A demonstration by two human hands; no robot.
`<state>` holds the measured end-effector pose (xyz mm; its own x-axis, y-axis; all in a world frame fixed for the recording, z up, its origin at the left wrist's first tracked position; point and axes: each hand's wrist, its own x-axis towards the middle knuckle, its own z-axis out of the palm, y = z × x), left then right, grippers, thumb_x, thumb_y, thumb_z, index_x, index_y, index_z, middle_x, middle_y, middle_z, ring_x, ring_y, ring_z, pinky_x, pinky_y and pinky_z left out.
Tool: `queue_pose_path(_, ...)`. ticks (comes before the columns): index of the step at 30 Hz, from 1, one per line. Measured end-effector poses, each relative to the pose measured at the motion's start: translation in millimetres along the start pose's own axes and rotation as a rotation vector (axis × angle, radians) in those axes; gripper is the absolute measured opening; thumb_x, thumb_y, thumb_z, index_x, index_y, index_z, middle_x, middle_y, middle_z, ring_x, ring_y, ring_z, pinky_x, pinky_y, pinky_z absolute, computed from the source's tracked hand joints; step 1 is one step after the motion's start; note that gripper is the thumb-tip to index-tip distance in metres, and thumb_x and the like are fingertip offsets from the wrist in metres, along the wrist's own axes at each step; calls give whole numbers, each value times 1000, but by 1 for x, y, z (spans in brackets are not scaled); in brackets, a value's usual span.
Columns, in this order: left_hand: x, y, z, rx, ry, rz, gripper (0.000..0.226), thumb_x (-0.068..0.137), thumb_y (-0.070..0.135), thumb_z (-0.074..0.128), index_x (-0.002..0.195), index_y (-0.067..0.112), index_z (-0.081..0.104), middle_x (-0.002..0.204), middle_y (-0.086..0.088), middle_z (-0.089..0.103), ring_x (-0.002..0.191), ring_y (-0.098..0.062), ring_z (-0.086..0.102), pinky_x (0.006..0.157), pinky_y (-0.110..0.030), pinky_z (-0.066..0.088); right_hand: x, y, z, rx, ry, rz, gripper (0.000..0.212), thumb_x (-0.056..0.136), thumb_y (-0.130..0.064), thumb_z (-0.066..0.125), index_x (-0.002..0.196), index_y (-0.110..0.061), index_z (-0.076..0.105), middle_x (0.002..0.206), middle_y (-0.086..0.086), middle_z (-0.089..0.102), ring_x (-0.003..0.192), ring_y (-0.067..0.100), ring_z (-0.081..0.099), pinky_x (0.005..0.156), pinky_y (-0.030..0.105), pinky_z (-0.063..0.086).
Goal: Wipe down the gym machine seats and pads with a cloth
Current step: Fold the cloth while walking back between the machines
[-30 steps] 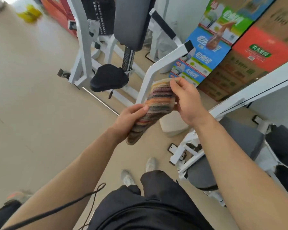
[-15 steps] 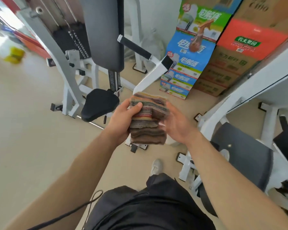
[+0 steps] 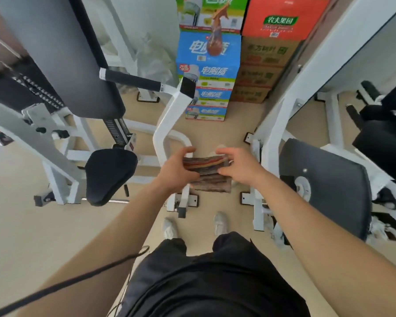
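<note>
A folded striped cloth (image 3: pixel 209 173) in brown, orange and grey is held between both hands at the centre of the view. My left hand (image 3: pixel 175 170) grips its left side and my right hand (image 3: pixel 237 167) grips its right side. To the left stands a white machine with a black seat (image 3: pixel 109 173) and a tall dark back pad (image 3: pixel 66 53). On the right is another machine with a large dark grey pad (image 3: pixel 329 188). The cloth touches neither seat.
Stacked cardboard drink boxes (image 3: pixel 233 65) stand against the far wall between the machines. A white handle arm with a black grip (image 3: pixel 133 81) juts across ahead of my hands. White frame feet (image 3: pixel 258 197) sit on the beige floor beside my shoes. A black cable (image 3: pixel 78 277) hangs lower left.
The view has swung toward the gap between the two machines. The cloth has been folded into a compact stack and brought lower, still in both hands.
</note>
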<state>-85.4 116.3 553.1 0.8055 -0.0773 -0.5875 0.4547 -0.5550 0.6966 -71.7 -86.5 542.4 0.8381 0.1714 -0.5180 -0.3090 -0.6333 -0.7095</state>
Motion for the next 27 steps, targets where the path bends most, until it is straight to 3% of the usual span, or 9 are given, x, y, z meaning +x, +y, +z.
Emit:
queue_pose_path(4,14,4,-2,546,-43,277,61,79,27,78,135,19,56,118,-10,59,106,-27,63,95,-35,50,-4,-9,0,-240,47,38,33,78,-16,78,110,-21,76,109,4,72,102,21,66,87,37,53)
queue_pose_path(6,23,2,-3,721,-14,352,43,84,36,75,122,20,64,108,-9,58,99,-29,62,87,-41,53,-5,-10,2,-303,71,70,23,79,-25,77,102,-23,75,112,1,60,103,18,58,80,30,44)
queue_pose_path(8,35,2,-7,773,28,405,30,80,36,71,108,27,71,106,-4,57,100,-28,59,82,-42,55,-3,-8,2,-227,88,47,11,81,-26,73,91,-24,71,119,-3,55,110,14,50,87,28,37)
queue_pose_path(10,50,3,-14,589,-37,394,24,71,39,73,94,29,75,108,6,62,100,-18,60,83,-35,54,2,0,2,90,69,72,13,82,-24,66,85,-12,69,114,2,65,108,19,57,93,34,43)
queue_pose_path(13,64,5,-21,41,-273,195,13,81,28,80,91,23,75,89,7,72,83,-6,67,75,-17,51,15,19,4,666,68,210,55,75,-30,61,110,12,61,91,19,57,88,32,54,74,37,45)
queue_pose_path(17,86,-14,5,-529,-346,-67,42,89,28,71,122,2,66,114,-19,72,105,-32,69,93,-43,58,34,51,14,927,42,296,30,89,-26,66,115,-12,68,105,17,68,98,31,66,80,48,55)
queue_pose_path(18,94,-21,16,-624,-355,-140,46,91,26,68,128,-1,61,119,-23,69,108,-35,68,96,-47,56,40,60,18,939,38,313,34,87,-23,70,120,-15,67,114,14,71,106,29,69,85,51,57)
queue_pose_path(24,159,-66,76,-653,-282,-309,35,93,4,62,127,1,60,119,-24,68,105,-34,67,94,-49,54,101,130,46,881,206,467,48,83,1,71,127,-17,61,117,10,73,104,29,73,88,58,58)
queue_pose_path(27,202,-90,110,-529,-139,-348,38,91,1,66,128,7,60,106,-12,71,90,-25,70,76,-35,61,138,172,66,809,254,522,47,84,0,70,127,-15,61,116,10,72,103,28,72,85,53,60)
